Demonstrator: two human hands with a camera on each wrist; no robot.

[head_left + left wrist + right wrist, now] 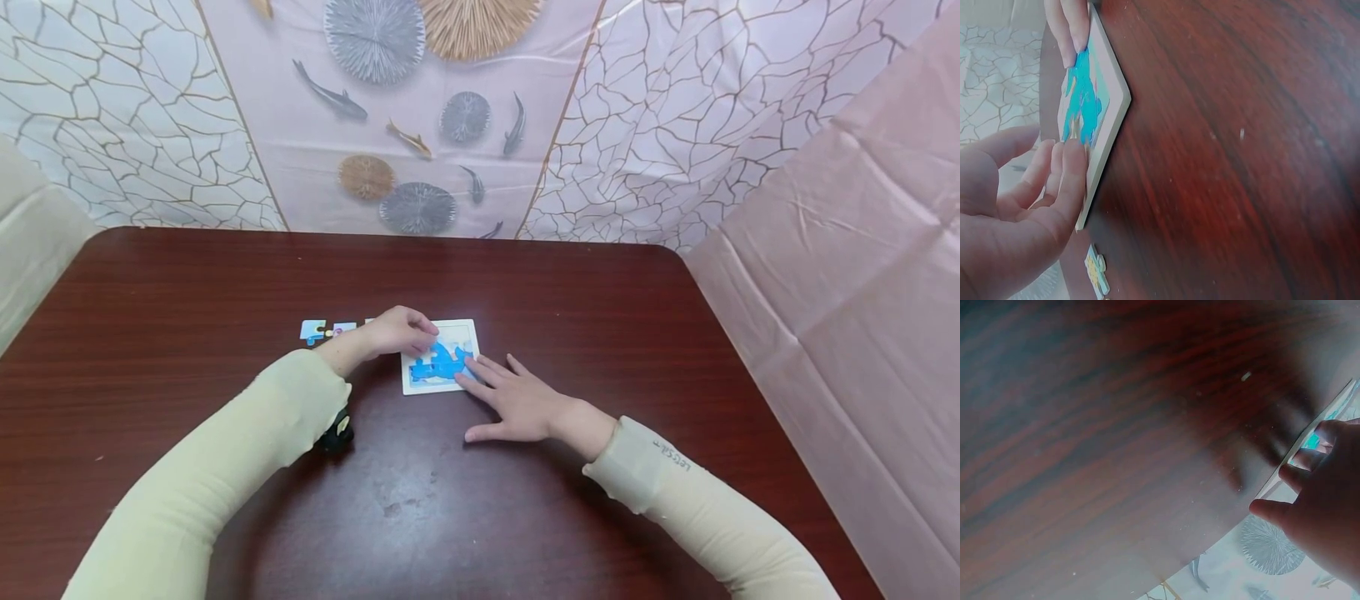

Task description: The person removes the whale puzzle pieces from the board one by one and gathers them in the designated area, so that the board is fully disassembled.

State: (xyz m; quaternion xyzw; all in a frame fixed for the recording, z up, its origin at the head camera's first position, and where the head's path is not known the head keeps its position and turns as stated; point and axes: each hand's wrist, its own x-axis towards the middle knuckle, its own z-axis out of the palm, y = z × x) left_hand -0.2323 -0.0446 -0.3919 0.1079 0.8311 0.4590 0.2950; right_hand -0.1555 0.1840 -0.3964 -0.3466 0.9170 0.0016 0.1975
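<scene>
A white-framed jigsaw board (406, 382) with a blue picture, partly filled with pieces, lies at mid-table. My left hand (401, 331) reaches over its left side, fingers loosely bent. In the left wrist view its fingertips (1072, 150) touch the board beside the blue pieces (1088, 94). From the right, my right hand (522, 406) lies spread, its straight fingertips on the board's right part and the thumb out over the table. The right wrist view shows those fingers (1294, 477) at the board's edge.
Loose jigsaw pieces (312, 330) lie left of the board, some partly behind the left forearm. A small black object (337, 433) shows below the left cuff. The dark wooden table (600, 317) ends at patterned cloth (420, 125) behind and a pink cloth at right.
</scene>
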